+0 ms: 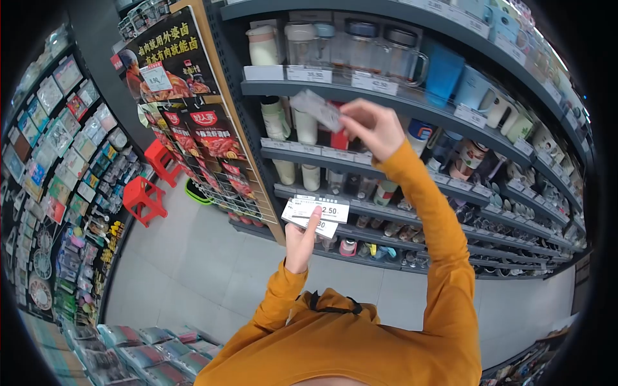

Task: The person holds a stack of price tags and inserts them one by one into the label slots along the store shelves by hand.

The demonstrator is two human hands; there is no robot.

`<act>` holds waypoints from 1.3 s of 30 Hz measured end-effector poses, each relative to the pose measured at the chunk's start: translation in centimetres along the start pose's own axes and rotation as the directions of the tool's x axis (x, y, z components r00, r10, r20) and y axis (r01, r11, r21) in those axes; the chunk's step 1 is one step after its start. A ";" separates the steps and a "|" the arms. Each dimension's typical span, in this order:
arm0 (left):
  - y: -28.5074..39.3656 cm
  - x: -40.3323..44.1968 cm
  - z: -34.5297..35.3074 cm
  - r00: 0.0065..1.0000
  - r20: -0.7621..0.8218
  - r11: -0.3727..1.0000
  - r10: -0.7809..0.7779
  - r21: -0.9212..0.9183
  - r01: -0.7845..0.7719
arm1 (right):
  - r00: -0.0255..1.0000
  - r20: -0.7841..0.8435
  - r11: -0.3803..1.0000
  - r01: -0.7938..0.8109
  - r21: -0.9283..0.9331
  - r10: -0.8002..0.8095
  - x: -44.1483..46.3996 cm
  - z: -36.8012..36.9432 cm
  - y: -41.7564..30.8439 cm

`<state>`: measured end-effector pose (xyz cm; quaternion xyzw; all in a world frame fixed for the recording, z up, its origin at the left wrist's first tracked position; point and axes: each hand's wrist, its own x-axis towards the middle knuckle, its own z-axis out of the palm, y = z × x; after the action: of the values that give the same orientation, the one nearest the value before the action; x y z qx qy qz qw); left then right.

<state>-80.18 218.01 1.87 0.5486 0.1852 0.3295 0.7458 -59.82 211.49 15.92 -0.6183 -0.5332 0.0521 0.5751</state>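
The left hand [301, 246] is nearly closed, thumb pressed flat on top of a few white cards [297, 210], fingers hidden underneath. The right hand [374, 127] pinches one clear tag [314, 107] by its right end between thumb and fingertips, the other fingers loosely curled.

At least two cards show, fanned and overlapping; the full count is hidden. They are oblong with black print: the upper reads "2.50" beside the thumb, and the lower is partly covered. They are held in front of the shelf [412, 94], near its lower left end. The tag is greyish and see-through with faint print, tilted down to the right, in front of one white cup [306, 128] near the shelf's left end; whether it touches anything there, I cannot tell.

Above the tag stand at least four glass jars [360, 44]. Two red stools [143, 195] are on the floor [199, 264] to the left.
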 end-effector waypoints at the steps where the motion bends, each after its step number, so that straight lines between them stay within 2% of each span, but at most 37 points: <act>1: 0.2 0.9 -0.8 1.000 0.013 1.000 -0.004 -0.001 0.004 | 0.999 -0.029 0.996 0.025 -0.089 -0.027 2.4 0.5 -0.3; 2: 0.3 1.6 -1.5 1.000 0.027 1.000 -0.009 -0.003 0.009 | 0.995 -0.044 0.971 0.078 -0.227 -0.090 4.8 0.9 0.0; 4: 0.5 2.9 -2.6 0.999 0.046 1.000 -0.014 -0.014 0.015 | 0.989 -0.039 0.924 0.119 -0.362 -0.143 9.3 1.6 0.4; 6: 0.9 3.6 -3.3 0.999 0.051 0.999 -0.015 -0.028 0.016 | 0.991 -0.020 0.860 0.103 -0.500 -0.131 12.5 2.1 0.3; 7: 1.2 3.9 -3.7 0.998 0.058 1.000 -0.014 -0.027 0.016 | 0.979 0.004 0.850 0.181 -0.495 -0.206 14.0 2.3 0.8; 11: 0.8 4.9 -5.5 0.999 0.027 0.999 -0.031 -0.032 0.032 | 0.994 0.008 0.878 0.100 -0.469 -0.109 18.1 3.0 2.2; 14: 0.5 5.7 -6.6 0.998 0.017 0.998 -0.056 -0.028 0.057 | 0.999 -0.007 0.929 0.027 -0.369 -0.032 19.3 3.7 3.1; 18: 1.0 6.4 -6.9 0.997 0.023 0.996 -0.077 -0.033 0.077 | 1.000 0.010 0.905 0.001 -0.424 0.003 19.7 4.4 3.3; 28: 0.4 7.3 -8.0 0.995 0.046 0.994 -0.087 -0.057 0.090 | 0.999 0.045 0.911 0.003 -0.412 0.017 19.9 4.8 4.0; 31: 0.7 7.1 -7.8 0.995 0.051 0.994 -0.085 -0.057 0.088 | 0.998 0.058 0.877 0.028 -0.479 0.000 20.1 4.8 4.3; 39: 1.0 7.0 -7.9 0.996 0.055 0.995 -0.070 -0.073 0.074 | 0.992 0.097 0.675 0.020 -0.738 0.076 20.8 5.7 3.2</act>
<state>-80.53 228.52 0.84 0.5218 0.1729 0.2944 0.7818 -52.89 230.92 23.04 -0.8013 -0.5328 -0.1214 0.2433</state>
